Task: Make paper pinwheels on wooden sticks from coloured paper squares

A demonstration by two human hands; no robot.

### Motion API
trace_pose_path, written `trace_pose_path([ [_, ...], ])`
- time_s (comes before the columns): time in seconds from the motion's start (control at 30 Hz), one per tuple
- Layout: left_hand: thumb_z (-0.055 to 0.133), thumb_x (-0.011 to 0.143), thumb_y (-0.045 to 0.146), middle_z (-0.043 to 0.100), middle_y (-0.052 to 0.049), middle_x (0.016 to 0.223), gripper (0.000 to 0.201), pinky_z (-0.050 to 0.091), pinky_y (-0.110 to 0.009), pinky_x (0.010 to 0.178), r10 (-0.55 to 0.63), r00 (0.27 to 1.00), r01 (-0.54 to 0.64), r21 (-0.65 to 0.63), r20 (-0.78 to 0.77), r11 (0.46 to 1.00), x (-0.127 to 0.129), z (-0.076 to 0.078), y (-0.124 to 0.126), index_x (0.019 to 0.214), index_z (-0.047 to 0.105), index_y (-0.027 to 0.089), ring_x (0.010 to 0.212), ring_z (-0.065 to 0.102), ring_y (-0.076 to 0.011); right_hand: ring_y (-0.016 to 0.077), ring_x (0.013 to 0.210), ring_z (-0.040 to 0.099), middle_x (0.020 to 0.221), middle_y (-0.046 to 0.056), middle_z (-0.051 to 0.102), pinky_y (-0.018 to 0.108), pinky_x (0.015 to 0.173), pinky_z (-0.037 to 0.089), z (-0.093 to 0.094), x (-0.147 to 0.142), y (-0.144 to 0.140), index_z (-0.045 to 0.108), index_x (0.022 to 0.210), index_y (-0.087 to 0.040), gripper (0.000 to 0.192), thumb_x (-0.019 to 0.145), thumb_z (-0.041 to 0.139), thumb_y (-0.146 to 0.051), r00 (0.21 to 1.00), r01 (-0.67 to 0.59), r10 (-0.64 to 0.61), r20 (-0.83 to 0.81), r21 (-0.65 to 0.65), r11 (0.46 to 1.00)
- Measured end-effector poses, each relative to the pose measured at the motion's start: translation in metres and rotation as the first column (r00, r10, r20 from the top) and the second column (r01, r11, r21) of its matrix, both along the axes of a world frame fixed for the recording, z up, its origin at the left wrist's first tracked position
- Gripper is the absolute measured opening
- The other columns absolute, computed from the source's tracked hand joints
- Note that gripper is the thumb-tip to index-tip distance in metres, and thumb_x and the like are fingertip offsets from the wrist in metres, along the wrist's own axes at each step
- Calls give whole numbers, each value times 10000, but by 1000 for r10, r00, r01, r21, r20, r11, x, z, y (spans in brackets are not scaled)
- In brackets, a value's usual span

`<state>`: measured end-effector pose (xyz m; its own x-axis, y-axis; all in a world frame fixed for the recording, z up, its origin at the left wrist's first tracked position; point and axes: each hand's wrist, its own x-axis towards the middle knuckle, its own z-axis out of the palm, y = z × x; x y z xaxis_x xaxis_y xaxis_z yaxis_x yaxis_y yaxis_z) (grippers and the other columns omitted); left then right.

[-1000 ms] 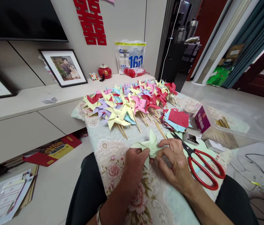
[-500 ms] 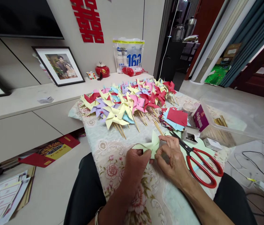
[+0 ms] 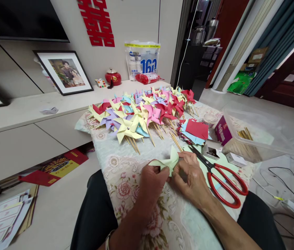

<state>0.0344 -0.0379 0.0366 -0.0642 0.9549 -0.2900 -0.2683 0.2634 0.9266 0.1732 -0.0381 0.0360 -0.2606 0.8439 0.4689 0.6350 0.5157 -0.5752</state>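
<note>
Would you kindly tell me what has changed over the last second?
The right hand has closed in on the left hand, so both now pinch the centre of the pale green paper pinwheel. The red-handled scissors and the heap of coloured pinwheels stayed put.

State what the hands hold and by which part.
Both the left hand and right hand pinch a pale green paper pinwheel at its near lower edge.

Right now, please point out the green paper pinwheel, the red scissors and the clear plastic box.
green paper pinwheel [image 3: 169, 160], head view, on its raised blade.
red scissors [image 3: 225, 182], head view, on a handle loop.
clear plastic box [image 3: 264, 139], head view, on its wall.
</note>
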Motion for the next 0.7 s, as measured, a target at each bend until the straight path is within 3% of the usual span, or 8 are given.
trace_pose_path([
  [0.33,637,610,225,543,36,516,103,357,-220,497,0,992,0,0,-127,1000,-1,-1,0,538,589,170,498,439,-107,299,1056,509,980,68,644,488,857,459,-1,0,1,534,713,-227,177,807,568,-81,1000,-7,7,-4,1,1000],
  [0.53,644,590,226,560,35,522,93,342,-213,475,7,996,-9,-22,-85,1000,0,3,1,533,595,170,490,432,-102,298,1044,510,930,63,636,483,850,462,0,0,0,524,710,-229,182,821,559,-89,1000,-21,21,-7,-10,1000],
  [0.7,638,604,217,522,41,496,112,347,-214,477,9,983,-6,17,-184,1000,-1,-1,2,523,573,172,493,425,-103,288,1021,522,919,63,636,465,833,467,0,0,1,523,702,-223,189,825,553,-83,1000,-25,25,-4,-13,1000],
])
